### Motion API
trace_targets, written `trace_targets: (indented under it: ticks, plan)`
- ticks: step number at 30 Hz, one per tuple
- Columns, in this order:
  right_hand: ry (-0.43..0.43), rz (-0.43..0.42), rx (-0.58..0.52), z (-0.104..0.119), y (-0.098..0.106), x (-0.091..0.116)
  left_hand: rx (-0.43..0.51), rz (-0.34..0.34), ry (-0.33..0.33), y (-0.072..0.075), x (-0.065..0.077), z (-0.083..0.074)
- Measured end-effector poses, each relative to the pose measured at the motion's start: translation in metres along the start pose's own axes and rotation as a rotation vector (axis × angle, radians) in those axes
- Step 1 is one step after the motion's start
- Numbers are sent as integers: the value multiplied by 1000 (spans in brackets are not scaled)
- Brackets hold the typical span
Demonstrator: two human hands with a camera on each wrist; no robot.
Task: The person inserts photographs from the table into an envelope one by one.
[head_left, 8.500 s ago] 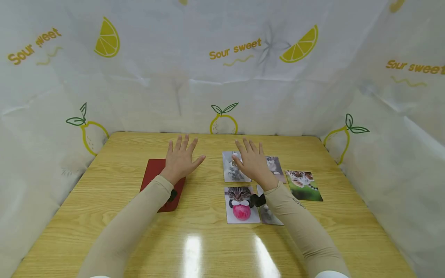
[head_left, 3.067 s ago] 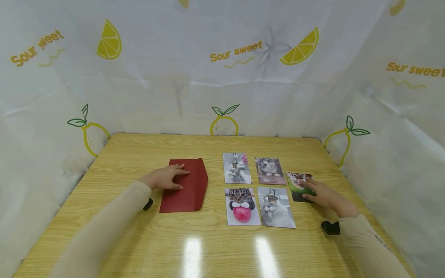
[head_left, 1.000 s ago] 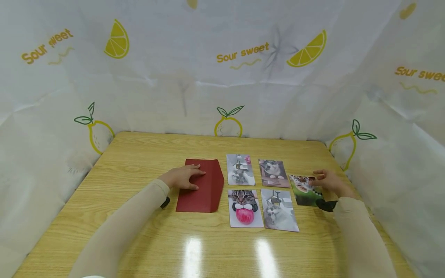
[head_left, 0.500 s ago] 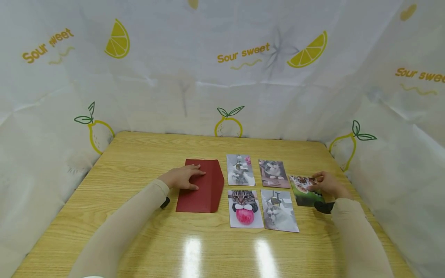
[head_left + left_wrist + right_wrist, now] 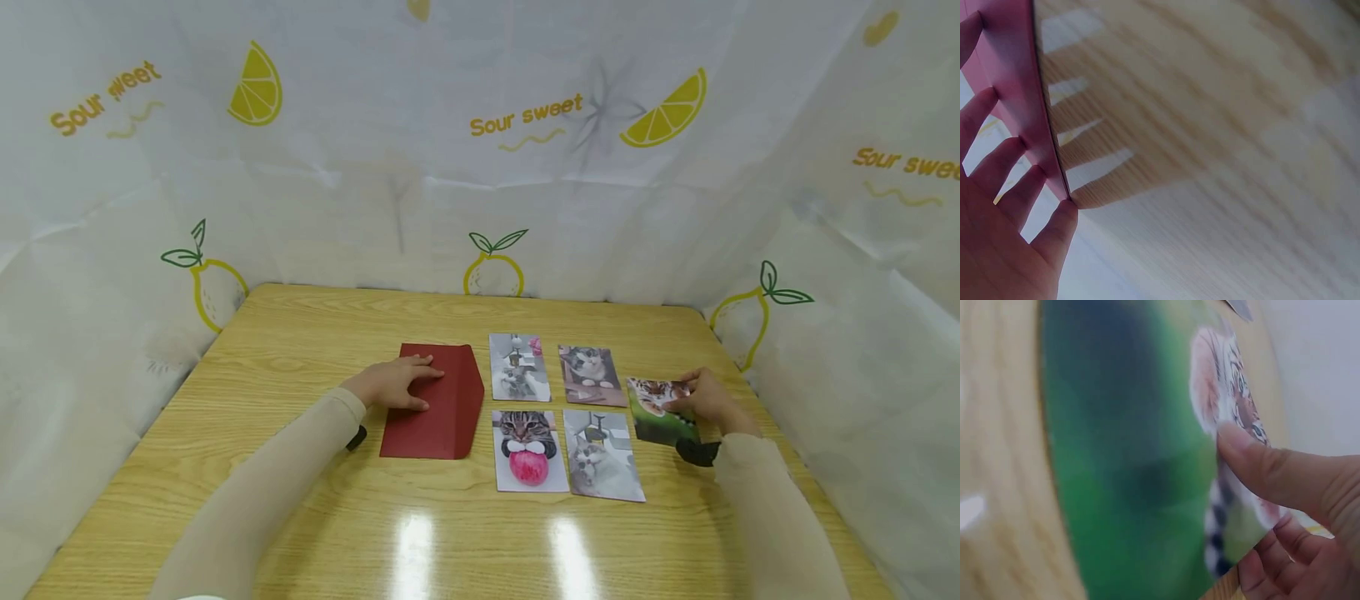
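The worktop [image 5: 337, 521] in front of me is yellowish wood grain, two streaks of light glaring off its near side. A red envelope [image 5: 447, 408] lies flat on it, flap toward the right. Beside that, four cat pictures [image 5: 529, 454] sit in two rows of two. A tiger picture [image 5: 657, 417] is just right of them; I can't tell how much of it touches the wood.

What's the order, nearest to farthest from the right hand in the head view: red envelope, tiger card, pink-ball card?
1. Tiger card: rightmost card, pinched by the right hand.
2. Pink-ball card: near row, left.
3. Red envelope: left of all cards.
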State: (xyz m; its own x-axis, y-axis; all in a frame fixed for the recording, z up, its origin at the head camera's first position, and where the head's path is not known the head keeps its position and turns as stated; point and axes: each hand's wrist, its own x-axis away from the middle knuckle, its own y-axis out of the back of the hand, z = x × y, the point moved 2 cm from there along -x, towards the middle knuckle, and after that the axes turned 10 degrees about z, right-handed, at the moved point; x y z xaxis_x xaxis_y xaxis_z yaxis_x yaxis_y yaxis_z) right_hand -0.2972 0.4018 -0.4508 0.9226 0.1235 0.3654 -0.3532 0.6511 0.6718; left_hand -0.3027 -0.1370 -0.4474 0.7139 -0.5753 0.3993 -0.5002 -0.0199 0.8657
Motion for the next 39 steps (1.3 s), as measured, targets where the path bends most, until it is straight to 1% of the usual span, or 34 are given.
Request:
trace_targets:
  ticks: [4, 9, 13, 16, 20, 23, 26, 29, 33, 36, 39]
  plan:
    - [24, -39, -42, 0, -1, 2, 5, 0, -2, 1, 1, -1]
    - [108, -105, -43, 7, 4, 13, 3, -3, -10, 0, 1, 0]
    - [175, -160, -32, 16, 14, 25, 9, -3, -15, 1, 1, -1]
    - [218, -219, -49, 21, 23, 30, 8, -1, -15, 1, 2, -1]
    - [253, -322, -112, 30, 31, 37, 10, 0, -12, 1, 2, -1]
    - [265, -375, -191, 40, 35, 43, 13, 0, -10, 1, 2, -1]
    - [282, -397, -284, 52, 35, 48, 14, 3, -8, 1, 2, -1]
    - [336, -378, -462, 64, 31, 50, 14, 6, -8, 1, 1, -1]
    - [421, -354, -699, 82, 18, 49, 13, 6, -8, 0, 1, 0]
    - [453, -370, -785, 100, 5, 47, 14, 2, -11, 0, 1, 0]
    - [468, -396, -801, 119, -9, 45, 18, 1, -20, 1, 1, 0]
